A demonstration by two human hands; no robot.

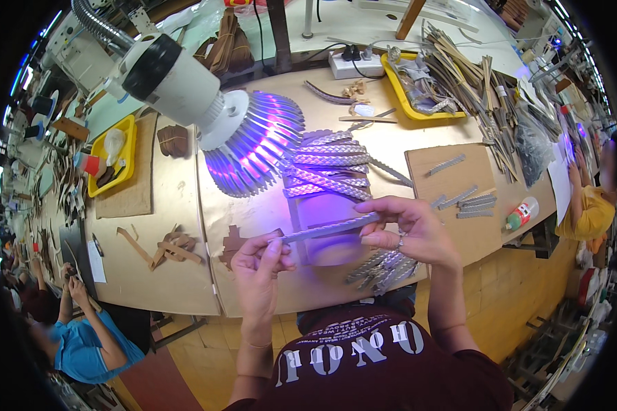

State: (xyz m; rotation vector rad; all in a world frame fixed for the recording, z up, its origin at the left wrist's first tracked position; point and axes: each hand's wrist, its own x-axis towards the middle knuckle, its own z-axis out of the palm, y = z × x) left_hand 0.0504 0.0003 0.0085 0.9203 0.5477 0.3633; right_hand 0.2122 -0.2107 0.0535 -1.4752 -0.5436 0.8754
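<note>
Strip (330,227): in the head view, stretched between both hands, right end slightly higher, this side of the lamp.
Left hand (257,264): thumb and fingers pinched on the strip's 9 o'clock end.
Right hand (413,229): pinched on its 3 o'clock end.
Bundle (329,163): long braids at 12 o'clock from the strip, beside the lamp (253,144) at 11.
Cardboard (452,240): at 3 o'clock, bearing short pieces (476,205), some grouped, some apart; probably the sorted ones.
Pile (389,269): more braids at 4 o'clock, heaped loosely; probably left to do.
Progress: seemingly midway, this strip unfinished; which pile is done, I cannot tell for certain.
</note>
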